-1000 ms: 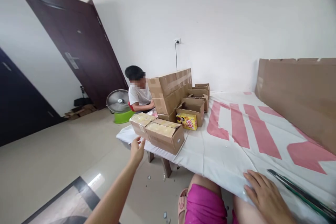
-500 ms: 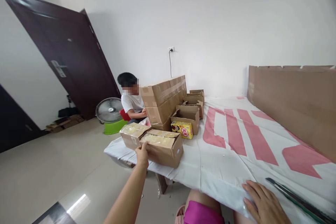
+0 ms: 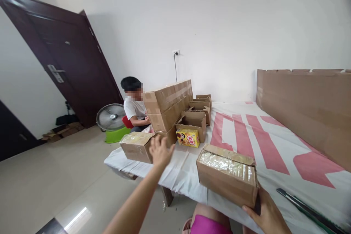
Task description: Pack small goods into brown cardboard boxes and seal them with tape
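Note:
My right hand grips the near right corner of a cardboard box, its thumb on the front side and the other fingers partly hidden behind the end. The box's top is partly open and shows clear-wrapped contents. My left hand is raised with fingers spread, holding nothing, beside a second cardboard box at the table's left end; I cannot tell whether it touches that box. A yellow printed carton stands just beyond my left hand. A utility knife lies to the right of my right hand.
Stacked taped cartons stand at the back left, with several open cardboard boxes beside them. A person sits behind the stack, near a fan. A tall cardboard panel borders the cloth-covered table on the right.
One cardboard box has moved right, away from the other box, toward my right hand. My left hand has let go of it and opened; my right hand has left the tabletop and taken its corner.

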`<state>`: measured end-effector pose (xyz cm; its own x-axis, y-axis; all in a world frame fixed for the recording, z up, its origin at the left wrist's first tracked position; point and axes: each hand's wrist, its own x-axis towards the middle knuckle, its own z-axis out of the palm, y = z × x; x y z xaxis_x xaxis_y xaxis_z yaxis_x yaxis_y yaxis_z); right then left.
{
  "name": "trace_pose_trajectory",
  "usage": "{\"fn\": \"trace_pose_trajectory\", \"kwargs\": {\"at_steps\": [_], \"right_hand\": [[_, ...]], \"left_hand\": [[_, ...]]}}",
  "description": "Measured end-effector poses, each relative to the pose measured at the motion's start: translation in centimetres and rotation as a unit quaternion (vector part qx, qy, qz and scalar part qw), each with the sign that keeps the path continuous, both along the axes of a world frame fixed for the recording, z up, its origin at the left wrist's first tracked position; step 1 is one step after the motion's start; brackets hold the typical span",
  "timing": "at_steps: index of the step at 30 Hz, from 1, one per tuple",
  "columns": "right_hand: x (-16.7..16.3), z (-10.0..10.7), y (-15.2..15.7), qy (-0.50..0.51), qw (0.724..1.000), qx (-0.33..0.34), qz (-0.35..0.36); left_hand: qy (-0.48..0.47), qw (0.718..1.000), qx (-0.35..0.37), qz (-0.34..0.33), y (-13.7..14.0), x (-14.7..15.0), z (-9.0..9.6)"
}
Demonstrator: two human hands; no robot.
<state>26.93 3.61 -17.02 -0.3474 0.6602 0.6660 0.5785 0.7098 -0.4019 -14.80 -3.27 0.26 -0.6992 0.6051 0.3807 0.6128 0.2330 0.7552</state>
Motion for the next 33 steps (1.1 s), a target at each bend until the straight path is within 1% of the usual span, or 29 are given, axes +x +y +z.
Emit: {"fn": "trace_pose_trajectory", "kwargs": {"at_steps": [2, 3, 5, 8, 11, 13, 16, 18, 21, 24, 26, 27, 28, 30, 32, 33], "right_hand": [[0.0, -0.1, -0.1, -0.007, 1.0, 0.005, -0.004], [-0.1, -0.1, -0.2, -0.011, 1.0, 0.007, -0.004], [-0.2, -0.1, -0.4, -0.018, 1.0, 0.006, -0.006], [-0.2, 0.0, -0.5, -0.031, 0.999, -0.005, -0.006], [-0.2, 0.1, -0.6, -0.04, 0.999, -0.005, 0.004], [-0.2, 0.2, -0.6, -0.04, 0.999, -0.006, 0.007], [-0.2, 0.4, -0.7, -0.035, 0.999, -0.008, 0.006], [-0.3, 0.5, -0.8, -0.032, 0.999, -0.006, 0.004], [-0.4, 0.5, -0.9, -0.034, 0.999, -0.011, 0.0], [-0.4, 0.5, -1.0, -0.036, 0.999, -0.015, -0.004], [-0.5, 0.6, -1.0, -0.036, 0.999, -0.015, -0.003], [-0.5, 0.6, -1.1, -0.036, 0.999, -0.015, -0.002], [-0.5, 0.7, -1.1, -0.036, 0.999, -0.016, 0.0], [-0.4, 0.9, -1.2, -0.034, 0.999, -0.017, 0.003], [-0.4, 1.0, -1.3, -0.031, 0.999, -0.018, 0.009], [-0.3, 1.1, -1.3, -0.029, 0.999, -0.019, 0.014]], "left_hand": [[0.011, 0.998, -0.019, 0.064, -1.0, -4.6, 2.0], [0.01, 0.996, -0.034, 0.083, -1.8, -6.6, 2.6], [0.013, 0.993, -0.06, 0.103, -3.5, -9.7, 2.9], [0.022, 0.989, -0.086, 0.117, -6.0, -11.9, 2.2], [0.035, 0.989, -0.094, 0.113, -8.2, -12.4, 1.3], [0.04, 0.99, -0.093, 0.102, -9.7, -12.4, 0.9], [0.041, 0.993, -0.089, 0.066, -12.3, -11.7, 0.3], [0.038, 0.996, -0.084, 0.019, -14.0, -10.7, -0.1], [0.03, 0.994, -0.069, -0.079, -16.0, -8.4, -0.6], [0.008, 0.983, -0.072, -0.171, -16.0, -5.9, -0.8], [0.001, 0.973, -0.078, -0.218, -14.8, -4.6, -0.9], [0.008, 0.971, -0.077, -0.228, -14.0, -4.2, -0.9], [0.021, 0.971, -0.075, -0.225, -13.0, -3.8, -1.1], [0.06, 0.979, -0.065, -0.181, -11.1, -3.2, -1.4], [0.105, 0.989, -0.032, -0.102, -9.6, -2.0, -1.6], [0.131, 0.99, -0.004, -0.058, -9.1, -1.2, -1.7]]}}
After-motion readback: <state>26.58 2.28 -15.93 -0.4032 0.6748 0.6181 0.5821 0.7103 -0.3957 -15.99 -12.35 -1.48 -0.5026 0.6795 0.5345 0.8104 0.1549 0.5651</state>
